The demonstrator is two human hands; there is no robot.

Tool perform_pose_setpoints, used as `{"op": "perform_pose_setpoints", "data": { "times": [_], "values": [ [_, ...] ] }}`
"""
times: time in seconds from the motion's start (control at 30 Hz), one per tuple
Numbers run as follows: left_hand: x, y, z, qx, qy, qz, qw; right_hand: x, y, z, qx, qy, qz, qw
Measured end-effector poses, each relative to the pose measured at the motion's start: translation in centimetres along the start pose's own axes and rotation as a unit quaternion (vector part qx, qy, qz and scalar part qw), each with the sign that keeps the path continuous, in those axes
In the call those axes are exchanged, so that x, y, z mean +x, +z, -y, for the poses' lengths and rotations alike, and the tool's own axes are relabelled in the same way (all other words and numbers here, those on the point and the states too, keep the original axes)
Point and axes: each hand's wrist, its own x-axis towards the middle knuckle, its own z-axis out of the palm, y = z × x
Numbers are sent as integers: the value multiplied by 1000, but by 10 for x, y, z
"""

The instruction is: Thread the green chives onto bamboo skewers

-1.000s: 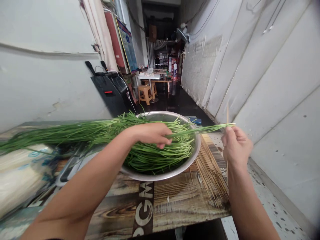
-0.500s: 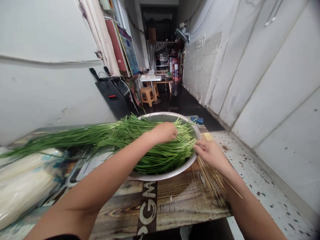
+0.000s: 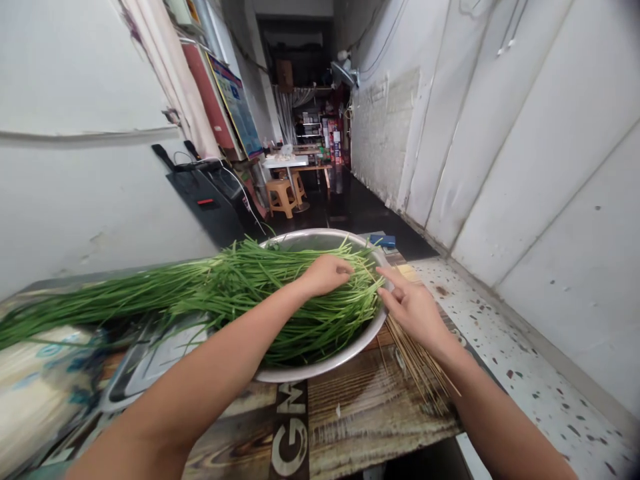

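Observation:
Long green garlic chives [image 3: 320,333] heap in a round metal basin [image 3: 345,360], their pale cut ends to the right and leaves trailing left over the table. My left hand [image 3: 327,275] lies over the heap with its fingers curled in on some chives; its palm side is hidden. At the basin's right rim is my right hand [image 3: 413,303]. Its index finger and thumb are apart near the pale ends, while its other fingers are bent around a thin bamboo skewer [image 3: 454,387], which shows past my wrist and is mostly hidden.
Loose bamboo skewers [image 3: 415,367] lie on the wood-patterned table [image 3: 360,427] right of the basin. A plastic-wrapped pale bundle [image 3: 45,387] and a grey tray [image 3: 160,360] are at left. A blue object [image 3: 383,241] sits behind the basin. Walls flank both sides.
My right hand has come left and down from beyond the table to the basin rim, its thumb and index parting. The chives stretched between both hands are back over the heap.

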Motion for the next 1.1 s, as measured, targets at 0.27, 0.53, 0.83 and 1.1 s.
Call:
{"op": "perform_pose_setpoints", "data": {
  "times": [0.27, 0.53, 0.83, 1.1],
  "values": [
    [-2, 1, -1, -154, -42, -55, 986, 0, 0, 4, 6, 8, -14, 1000],
    [-4, -5, -11, -142, -64, -128, 980, 3, -1, 4, -22, 27, 9, 999],
    [-5, 3, -20, -357, -114, -81, 924, 1, -2, 7, -4, -11, 11, 1000],
    [-6, 1, -28, -477, -158, -75, 861, 1, -1, 6, -3, -15, 8, 1000]
  ]
}}
